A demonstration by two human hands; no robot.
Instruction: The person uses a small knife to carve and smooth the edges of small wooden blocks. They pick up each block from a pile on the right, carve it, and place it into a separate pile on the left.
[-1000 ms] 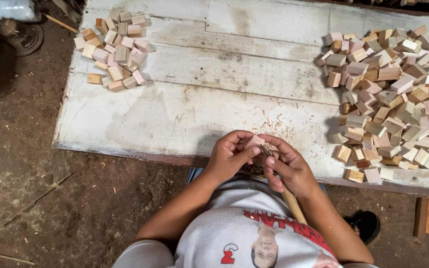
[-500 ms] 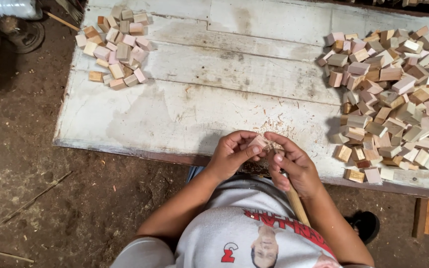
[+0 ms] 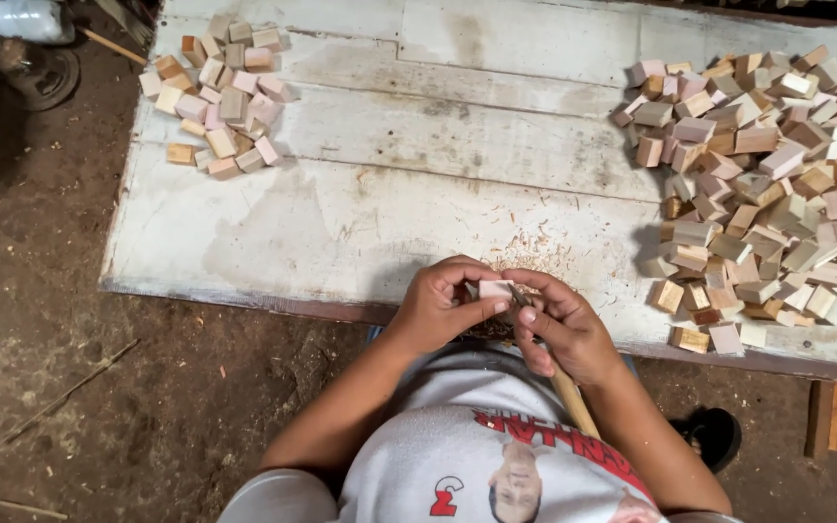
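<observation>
Small wooden block [image 3: 494, 289] pinched at the near edge of the table [image 3: 360, 223]
Left hand [image 3: 438, 308] closes its fingertips on the block's ends; right hand [image 3: 562, 329] is wrapped around a wooden-handled tool [image 3: 566, 387] whose tip meets the block. It looks light, stiff and dry, best held by its short ends, fingers off the worked face

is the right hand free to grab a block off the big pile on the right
Probably not yet: the right hand grips a wooden-handled tool against the small block held by the left hand. The big pile lies close, with bare board between.
</observation>
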